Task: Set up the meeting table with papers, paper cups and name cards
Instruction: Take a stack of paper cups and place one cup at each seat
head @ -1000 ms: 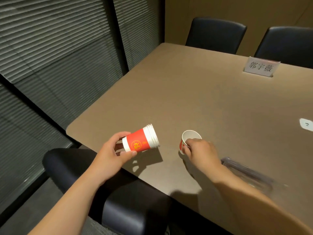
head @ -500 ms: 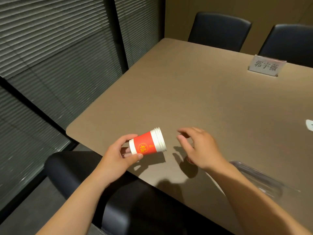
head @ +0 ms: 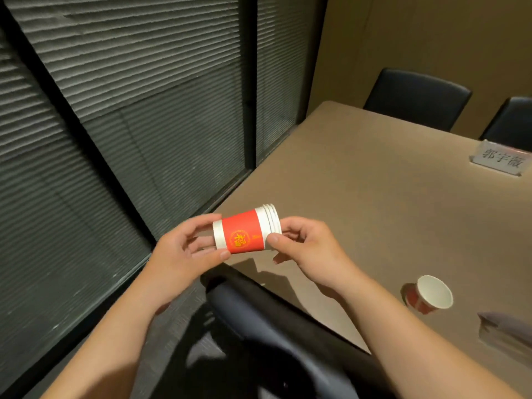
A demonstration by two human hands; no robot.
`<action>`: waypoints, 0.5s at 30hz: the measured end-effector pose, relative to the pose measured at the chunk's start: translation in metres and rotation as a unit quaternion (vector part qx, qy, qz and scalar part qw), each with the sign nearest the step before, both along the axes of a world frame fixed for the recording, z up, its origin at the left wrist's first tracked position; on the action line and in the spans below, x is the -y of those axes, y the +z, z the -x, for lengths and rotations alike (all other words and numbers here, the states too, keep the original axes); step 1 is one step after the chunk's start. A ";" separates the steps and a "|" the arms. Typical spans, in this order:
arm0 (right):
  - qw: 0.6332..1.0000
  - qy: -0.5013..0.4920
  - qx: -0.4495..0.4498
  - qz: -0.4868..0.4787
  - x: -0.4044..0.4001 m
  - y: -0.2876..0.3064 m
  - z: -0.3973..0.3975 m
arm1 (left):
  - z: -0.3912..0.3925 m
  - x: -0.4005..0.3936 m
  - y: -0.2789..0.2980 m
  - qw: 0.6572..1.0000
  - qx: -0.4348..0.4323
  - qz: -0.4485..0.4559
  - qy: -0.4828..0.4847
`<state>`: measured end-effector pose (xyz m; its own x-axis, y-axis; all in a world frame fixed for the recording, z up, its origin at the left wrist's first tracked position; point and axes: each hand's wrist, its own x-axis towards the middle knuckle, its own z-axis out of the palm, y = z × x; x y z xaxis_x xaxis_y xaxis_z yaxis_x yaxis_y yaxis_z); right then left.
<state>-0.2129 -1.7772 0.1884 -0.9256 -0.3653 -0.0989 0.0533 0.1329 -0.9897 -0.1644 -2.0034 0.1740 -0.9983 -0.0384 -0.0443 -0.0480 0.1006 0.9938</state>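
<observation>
Both hands hold a nested stack of red-and-white paper cups [head: 247, 230] sideways in the air, above the near left corner of the brown desk [head: 374, 203]. The left hand [head: 184, 254] grips the base end, thumb underneath and fingers curled over the top and behind it. The right hand [head: 305, 246] pinches the rim end, where several white rims sit layered one inside another, its thumb pressed on the lower edge and its fingers curled behind the mouth. The stack's red band carries a round gold emblem that faces the camera.

A single red paper cup with a white inside [head: 430, 295] stands upright on the desk to the right, well apart from the hands. Just beyond it, at the frame's lower right edge, lies a clear plastic item [head: 506, 332], too blurred to identify. Farther across the desk stands a white name card with dark characters [head: 501, 161]. Two dark padded chairs [head: 417, 97] stand at the far side, and another dark chair back [head: 273, 318] sits below the hands. Grey slatted blinds [head: 129, 96] fill the left.
</observation>
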 end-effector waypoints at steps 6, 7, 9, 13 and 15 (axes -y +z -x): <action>0.998 0.032 -0.036 0.032 0.129 0.016 -0.003 | -0.015 0.124 0.018 0.999 -0.033 0.007 0.033; 0.998 0.034 -0.036 0.036 0.145 0.018 -0.002 | -0.016 0.138 0.021 0.998 -0.034 0.007 0.043; 0.998 0.043 -0.035 0.040 0.176 0.019 0.005 | -0.015 0.167 0.025 0.998 -0.040 0.003 0.058; 0.996 0.063 -0.054 0.032 0.219 0.020 0.033 | 0.008 0.211 0.024 0.997 -0.038 -0.002 0.066; 0.996 0.061 -0.057 0.034 0.237 0.017 0.053 | 0.027 0.228 0.020 0.997 -0.034 -0.010 0.068</action>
<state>-0.2658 -2.0142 0.2052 -0.8773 -0.4788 0.0341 -0.0730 0.0629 -0.9953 -0.1913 -2.2317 0.1944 -0.9847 -0.1732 0.0205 0.0069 0.0787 0.9969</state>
